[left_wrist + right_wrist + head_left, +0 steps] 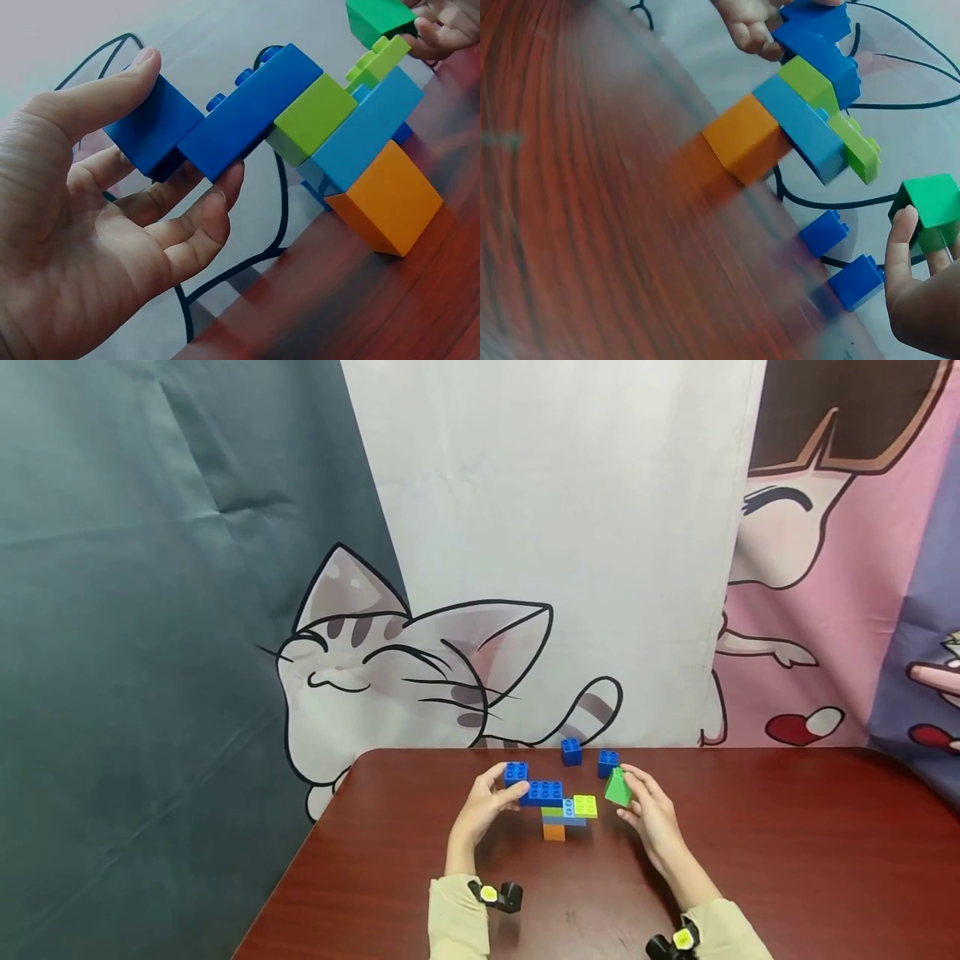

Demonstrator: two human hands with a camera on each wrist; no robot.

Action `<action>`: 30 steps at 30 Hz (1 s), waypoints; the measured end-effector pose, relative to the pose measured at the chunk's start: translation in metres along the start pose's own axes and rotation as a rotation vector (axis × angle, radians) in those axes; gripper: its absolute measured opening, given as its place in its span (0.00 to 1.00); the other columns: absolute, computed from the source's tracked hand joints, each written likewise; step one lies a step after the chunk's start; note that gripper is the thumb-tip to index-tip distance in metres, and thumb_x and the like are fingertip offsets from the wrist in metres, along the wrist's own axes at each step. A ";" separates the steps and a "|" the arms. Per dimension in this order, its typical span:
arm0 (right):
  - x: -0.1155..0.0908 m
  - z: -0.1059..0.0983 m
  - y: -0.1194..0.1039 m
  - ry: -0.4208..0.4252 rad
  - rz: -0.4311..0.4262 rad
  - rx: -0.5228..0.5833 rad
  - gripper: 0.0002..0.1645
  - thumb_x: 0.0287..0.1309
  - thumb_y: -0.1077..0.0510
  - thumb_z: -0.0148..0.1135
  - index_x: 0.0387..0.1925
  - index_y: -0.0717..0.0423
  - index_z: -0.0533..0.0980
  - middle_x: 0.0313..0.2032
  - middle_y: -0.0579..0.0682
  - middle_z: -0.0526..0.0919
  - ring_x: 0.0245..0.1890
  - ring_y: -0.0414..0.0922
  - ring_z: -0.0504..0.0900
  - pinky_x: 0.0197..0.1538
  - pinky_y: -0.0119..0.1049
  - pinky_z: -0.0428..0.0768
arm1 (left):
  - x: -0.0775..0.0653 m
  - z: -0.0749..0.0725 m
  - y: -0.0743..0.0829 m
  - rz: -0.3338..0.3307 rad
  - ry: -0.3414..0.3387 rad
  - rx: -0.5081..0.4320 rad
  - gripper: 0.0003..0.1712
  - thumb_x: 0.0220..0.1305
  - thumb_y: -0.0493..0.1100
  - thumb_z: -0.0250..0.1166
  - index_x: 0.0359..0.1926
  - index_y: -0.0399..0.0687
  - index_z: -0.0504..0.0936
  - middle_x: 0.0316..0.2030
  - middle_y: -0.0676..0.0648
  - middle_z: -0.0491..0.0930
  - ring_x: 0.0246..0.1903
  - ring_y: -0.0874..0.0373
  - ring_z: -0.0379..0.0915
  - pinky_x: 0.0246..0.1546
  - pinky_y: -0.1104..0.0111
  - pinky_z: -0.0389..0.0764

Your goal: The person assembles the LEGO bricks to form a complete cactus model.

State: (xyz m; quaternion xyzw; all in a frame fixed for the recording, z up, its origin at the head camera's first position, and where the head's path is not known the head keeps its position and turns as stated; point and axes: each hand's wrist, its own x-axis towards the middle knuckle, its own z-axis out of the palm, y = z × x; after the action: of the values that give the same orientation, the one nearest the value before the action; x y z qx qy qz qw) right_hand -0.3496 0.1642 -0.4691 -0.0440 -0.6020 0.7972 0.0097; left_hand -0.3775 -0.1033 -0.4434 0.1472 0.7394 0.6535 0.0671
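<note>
Stepped toy building bricks form one joined piece with an orange brick (553, 832) at its base on the table. Above that sit a light blue brick (371, 135) and a lime brick (315, 116), topped by a long dark blue brick (255, 112) reaching left. My left hand (480, 814) grips the square blue brick (156, 129) at the piece's left end, thumb on top and fingers underneath. A second lime brick (586, 807) sits on the right end. Beside it, apart from the piece, my right hand (654, 817) pinches a green sloped brick (618, 788) between thumb and fingers.
Two loose blue bricks, one (571, 752) at the table's far edge and another (608, 764) just behind the green brick, lie on the brown wooden table (570, 910). A printed cartoon curtain (585, 527) hangs right behind the table.
</note>
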 end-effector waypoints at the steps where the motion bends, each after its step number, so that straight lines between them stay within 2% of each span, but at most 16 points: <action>1: -0.001 0.002 0.000 0.009 0.011 0.025 0.10 0.71 0.42 0.49 0.50 0.30 0.73 0.39 0.30 0.77 0.35 0.33 0.79 0.39 0.26 0.78 | 0.001 0.001 0.000 0.000 0.006 0.005 0.29 0.65 0.47 0.65 0.62 0.38 0.70 0.40 0.47 0.77 0.33 0.59 0.76 0.42 0.70 0.81; 5: -0.002 0.004 0.003 0.027 0.014 0.079 0.13 0.72 0.41 0.47 0.52 0.34 0.73 0.39 0.31 0.76 0.36 0.33 0.78 0.39 0.25 0.78 | 0.002 0.004 0.000 -0.005 0.019 0.013 0.30 0.65 0.49 0.65 0.63 0.39 0.70 0.39 0.48 0.78 0.32 0.58 0.75 0.43 0.67 0.82; 10: -0.003 0.003 0.006 0.027 -0.060 0.071 0.09 0.73 0.46 0.48 0.44 0.34 0.75 0.37 0.32 0.79 0.34 0.32 0.80 0.37 0.26 0.79 | 0.002 0.009 -0.001 -0.020 0.024 -0.011 0.31 0.65 0.48 0.65 0.64 0.39 0.69 0.41 0.47 0.80 0.32 0.61 0.77 0.47 0.62 0.83; 15: -0.003 0.002 0.007 -0.042 -0.114 0.098 0.09 0.74 0.50 0.47 0.45 0.33 0.74 0.39 0.33 0.80 0.35 0.32 0.81 0.39 0.26 0.80 | 0.003 0.012 -0.001 -0.024 0.044 -0.014 0.33 0.65 0.47 0.65 0.66 0.37 0.68 0.42 0.45 0.80 0.32 0.61 0.76 0.47 0.61 0.83; 19: -0.004 0.003 0.007 -0.079 -0.109 0.165 0.12 0.74 0.52 0.46 0.40 0.36 0.77 0.37 0.34 0.81 0.35 0.32 0.81 0.40 0.26 0.80 | 0.005 0.014 -0.001 -0.014 0.039 -0.022 0.31 0.65 0.47 0.65 0.63 0.38 0.70 0.43 0.45 0.80 0.33 0.62 0.77 0.45 0.63 0.83; 23: -0.005 0.004 0.008 -0.032 -0.085 0.135 0.14 0.73 0.51 0.49 0.33 0.35 0.80 0.34 0.34 0.81 0.34 0.31 0.80 0.40 0.25 0.80 | 0.006 0.018 0.000 -0.016 0.032 -0.031 0.30 0.65 0.48 0.65 0.62 0.38 0.71 0.44 0.45 0.80 0.33 0.63 0.77 0.44 0.67 0.83; 26: -0.006 0.004 0.008 0.003 -0.080 0.090 0.13 0.71 0.50 0.51 0.33 0.34 0.80 0.34 0.34 0.81 0.34 0.31 0.80 0.39 0.25 0.80 | 0.006 0.020 0.000 -0.022 0.033 -0.026 0.30 0.65 0.48 0.65 0.63 0.38 0.70 0.44 0.45 0.80 0.34 0.62 0.77 0.45 0.67 0.83; 30: -0.005 0.005 0.006 -0.018 -0.093 0.079 0.10 0.71 0.51 0.52 0.35 0.36 0.79 0.34 0.35 0.81 0.33 0.31 0.80 0.39 0.26 0.80 | 0.007 0.022 0.001 -0.022 0.042 -0.018 0.30 0.65 0.48 0.65 0.63 0.38 0.71 0.43 0.45 0.81 0.33 0.62 0.77 0.44 0.68 0.83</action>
State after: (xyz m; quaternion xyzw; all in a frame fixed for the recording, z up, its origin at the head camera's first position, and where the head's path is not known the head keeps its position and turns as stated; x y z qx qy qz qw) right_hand -0.3446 0.1575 -0.4733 -0.0084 -0.5714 0.8195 0.0433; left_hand -0.3773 -0.0804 -0.4444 0.1248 0.7362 0.6625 0.0600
